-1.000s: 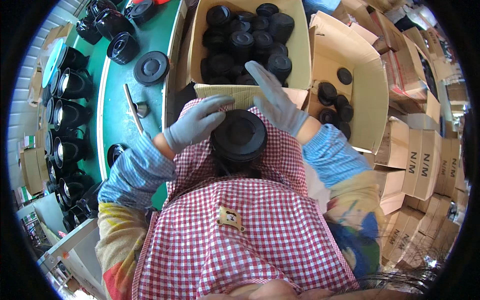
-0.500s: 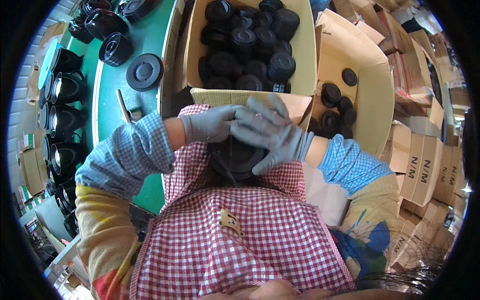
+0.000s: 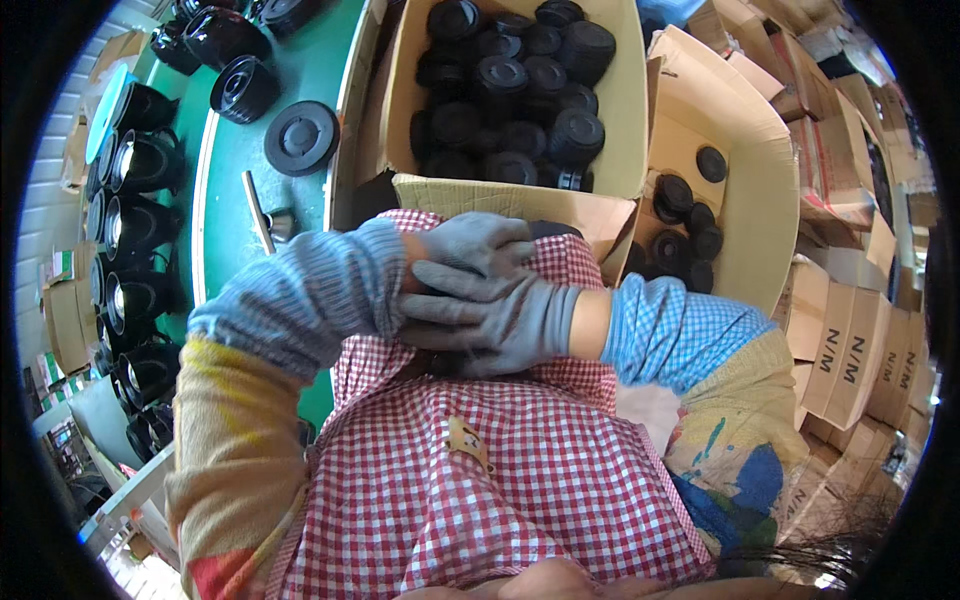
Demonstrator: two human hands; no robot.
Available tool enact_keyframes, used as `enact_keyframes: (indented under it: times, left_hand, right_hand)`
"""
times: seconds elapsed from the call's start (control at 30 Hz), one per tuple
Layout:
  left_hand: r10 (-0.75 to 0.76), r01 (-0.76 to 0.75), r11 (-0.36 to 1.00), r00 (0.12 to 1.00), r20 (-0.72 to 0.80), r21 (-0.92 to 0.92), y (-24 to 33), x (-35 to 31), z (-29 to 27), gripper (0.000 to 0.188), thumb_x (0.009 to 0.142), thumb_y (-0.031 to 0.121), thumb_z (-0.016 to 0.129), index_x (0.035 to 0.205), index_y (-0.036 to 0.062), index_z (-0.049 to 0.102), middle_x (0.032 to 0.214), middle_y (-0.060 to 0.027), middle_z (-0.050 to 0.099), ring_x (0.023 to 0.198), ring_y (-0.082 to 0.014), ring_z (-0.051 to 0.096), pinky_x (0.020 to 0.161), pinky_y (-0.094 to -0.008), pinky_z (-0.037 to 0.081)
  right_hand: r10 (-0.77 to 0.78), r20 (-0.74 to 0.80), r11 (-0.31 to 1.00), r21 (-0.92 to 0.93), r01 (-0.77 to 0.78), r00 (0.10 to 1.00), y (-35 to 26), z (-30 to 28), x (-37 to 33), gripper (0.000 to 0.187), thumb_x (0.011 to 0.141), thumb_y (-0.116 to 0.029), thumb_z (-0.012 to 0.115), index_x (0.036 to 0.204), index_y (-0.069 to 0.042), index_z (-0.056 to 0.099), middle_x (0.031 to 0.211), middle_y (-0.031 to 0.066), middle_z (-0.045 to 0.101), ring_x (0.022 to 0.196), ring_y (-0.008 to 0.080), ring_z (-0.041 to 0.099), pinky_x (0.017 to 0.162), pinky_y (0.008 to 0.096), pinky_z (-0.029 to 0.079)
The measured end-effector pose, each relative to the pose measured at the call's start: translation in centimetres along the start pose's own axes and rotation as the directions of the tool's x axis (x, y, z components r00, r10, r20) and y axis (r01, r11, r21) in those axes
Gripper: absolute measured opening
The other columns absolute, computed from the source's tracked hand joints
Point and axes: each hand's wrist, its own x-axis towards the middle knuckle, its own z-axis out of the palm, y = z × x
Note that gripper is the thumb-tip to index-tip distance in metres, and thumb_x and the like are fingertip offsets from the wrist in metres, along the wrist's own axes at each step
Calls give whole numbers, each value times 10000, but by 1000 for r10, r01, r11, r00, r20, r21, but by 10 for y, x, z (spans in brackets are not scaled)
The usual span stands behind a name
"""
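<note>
Both my hands wear grey gloves and meet low over my lap, in front of the checked apron (image 3: 500, 470). My left hand (image 3: 475, 243) is closed, its fingers bent downward with the tips out of sight. Across its wrist lies my right hand (image 3: 505, 325), its fingers stretched out and slightly apart, pointing left. Beneath them only a dark sliver of a black round part (image 3: 428, 362) shows; the hands cover the rest of it, so its contact with each hand is mostly hidden.
Beyond my hands, a cardboard box (image 3: 415, 185) holds many black round parts. Another box (image 3: 770, 215) at its right contains several more. On the green bench (image 3: 235, 170) at left lie a black disc (image 3: 302, 138), a stick-like tool (image 3: 257, 212) and black pots (image 3: 135, 235). Cartons (image 3: 850, 340) are stacked at right.
My right hand has moved down and left, now over my left wrist. My left hand has shifted right, its forearm further in. The black round part, plainly seen before, is now nearly covered.
</note>
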Motion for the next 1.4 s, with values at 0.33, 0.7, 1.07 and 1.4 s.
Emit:
enact_keyframes:
  times: [0.33,0.7,1.07,1.4]
  left_hand:
    - [715,-651,680,690,-110,337,-12,-11,-11,388,933,286,652,1291,139,639,1333,-95,618,1261,-234,579,1041,-392,488]
    - [-15,-20,960,993,121,280,35,17,-23,417,947,421,627,1183,79,662,1076,-181,696,1029,-347,671,887,-424,535]
    - [-16,16,1000,999,-44,-11,16,16,-2,284,974,324,636,1000,42,660,904,-162,705,839,-339,692,747,-474,522]
    - [305,-294,948,948,84,-125,13,11,-25,255,889,270,689,1086,109,694,1098,-138,682,1026,-316,668,881,-415,545]
  right_hand:
    - [-7,-47,998,58,10,999,12,-31,-10,572,858,-520,641,1359,-244,636,1554,88,431,1498,354,280,1181,643,207]
    - [158,-32,985,-66,-160,987,-18,-26,3,438,924,-478,583,1282,-246,681,1512,137,459,1439,451,355,1138,691,282]
    - [82,-65,996,24,-81,995,-10,8,1,627,837,-457,643,1413,-224,561,1539,144,408,1448,478,275,1137,744,167]
    - [23,-31,998,60,-21,999,20,-9,-35,837,759,-594,719,1485,-248,487,1615,131,314,1513,433,173,1176,700,96]
